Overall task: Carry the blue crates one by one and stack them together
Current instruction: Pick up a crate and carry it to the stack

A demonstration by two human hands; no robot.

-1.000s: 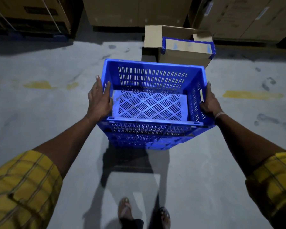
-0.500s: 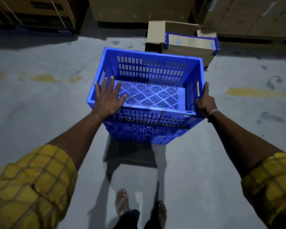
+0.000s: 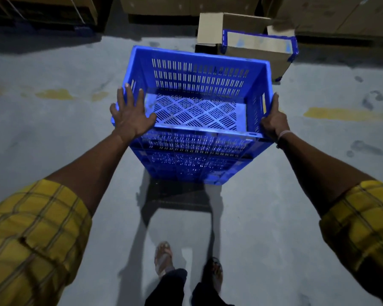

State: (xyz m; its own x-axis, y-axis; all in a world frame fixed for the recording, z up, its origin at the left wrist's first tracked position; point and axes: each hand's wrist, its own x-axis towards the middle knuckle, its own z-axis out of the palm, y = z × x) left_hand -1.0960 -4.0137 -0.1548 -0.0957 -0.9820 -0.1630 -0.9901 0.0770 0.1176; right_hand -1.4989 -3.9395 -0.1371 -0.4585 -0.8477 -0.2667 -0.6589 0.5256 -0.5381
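A blue slotted plastic crate (image 3: 199,76) sits on top of a stack of like crates (image 3: 192,162) standing on the grey floor in front of me. My left hand (image 3: 131,115) lies flat with spread straight fingers on the near left corner of the top crate's rim. At the near right corner my right hand (image 3: 273,122) grips the rim, fingers curled round its edge. The top crate holds nothing inside.
A cardboard box with blue tape edges (image 3: 257,51) stands just behind the stack to the right. Large cartons and pallets (image 3: 164,5) line the back wall. Faded yellow floor marks (image 3: 345,113) run left and right. My sandalled feet (image 3: 164,257) stand behind the stack.
One second ago both hands gripped the crate's sides. My left hand has since let go and now lies flat on the rim. The crate has settled on the stack.
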